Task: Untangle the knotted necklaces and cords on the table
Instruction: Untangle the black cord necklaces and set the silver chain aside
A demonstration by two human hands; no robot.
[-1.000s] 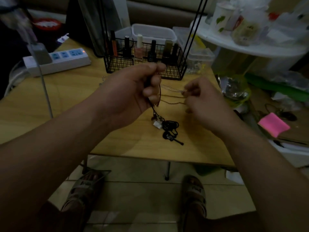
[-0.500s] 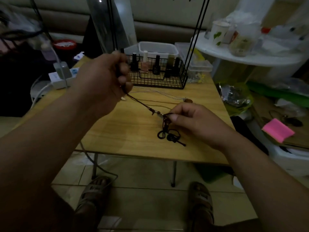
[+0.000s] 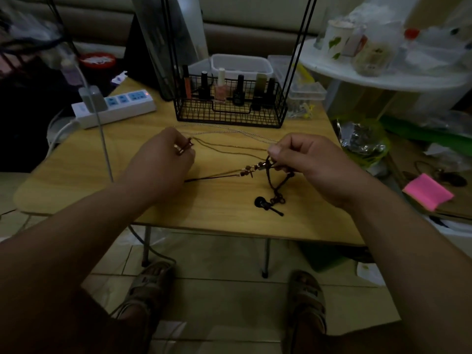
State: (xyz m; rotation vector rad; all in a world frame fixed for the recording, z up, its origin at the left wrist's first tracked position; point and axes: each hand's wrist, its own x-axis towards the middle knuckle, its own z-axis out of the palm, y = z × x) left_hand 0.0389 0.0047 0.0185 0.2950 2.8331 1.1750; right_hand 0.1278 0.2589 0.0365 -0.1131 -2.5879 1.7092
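Left hand (image 3: 163, 162) at 9 o'clock pinches the dark cord (image 3: 217, 177); right hand (image 3: 314, 167) at 3 o'clock pinches its beaded knot (image 3: 256, 168) above the table (image 3: 76, 185).

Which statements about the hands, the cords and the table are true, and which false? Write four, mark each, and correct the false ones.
1. The right hand pinches the dark beaded cord. True.
2. The left hand lies flat and empty. False: it grips a brown cord.
3. The wire basket holds small bottles. True.
4. The black pendant hangs off the table. False: it lies on the tabletop.
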